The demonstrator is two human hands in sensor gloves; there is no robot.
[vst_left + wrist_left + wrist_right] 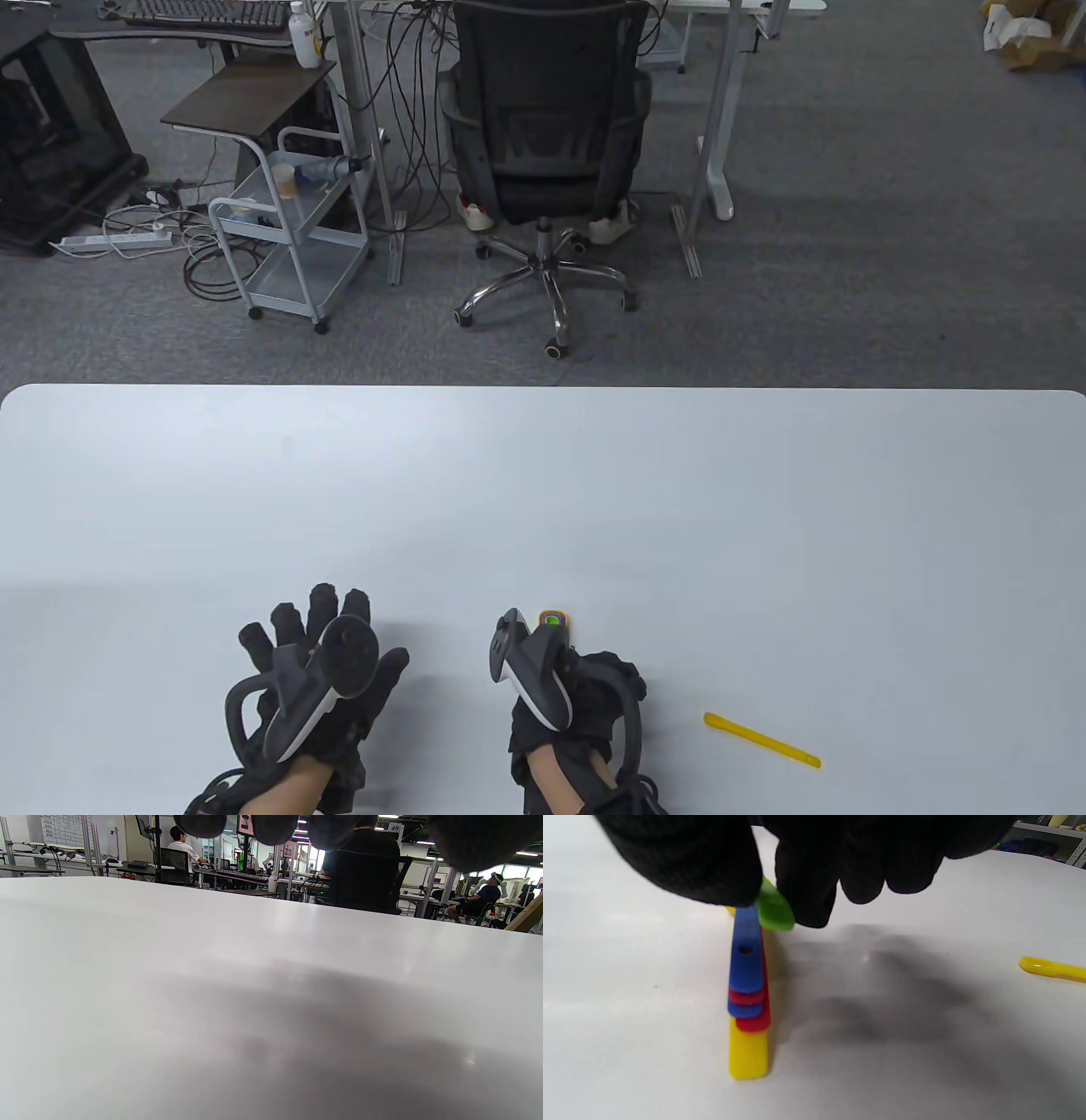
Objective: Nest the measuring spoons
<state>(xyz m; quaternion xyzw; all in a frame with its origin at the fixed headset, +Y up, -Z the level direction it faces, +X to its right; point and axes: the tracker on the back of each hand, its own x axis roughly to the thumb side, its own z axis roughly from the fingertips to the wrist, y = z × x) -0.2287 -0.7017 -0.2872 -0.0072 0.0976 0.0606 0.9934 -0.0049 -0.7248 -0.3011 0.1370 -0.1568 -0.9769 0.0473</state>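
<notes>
Both gloved hands sit at the near edge of the white table, which fills the lower half of the table view. On that view's left, the left hand lies with fingers spread straight, holding nothing, palm toward the tabletop. To its right, the right hand has its fingers curled down, thumb and forefinger pinching the handle of a green spoon over the nested stack of measuring spoons, whose blue, red and yellow handles lie one atop another on the table under that hand. A lone yellow spoon lies flat, well apart, to the right of the right hand.
</notes>
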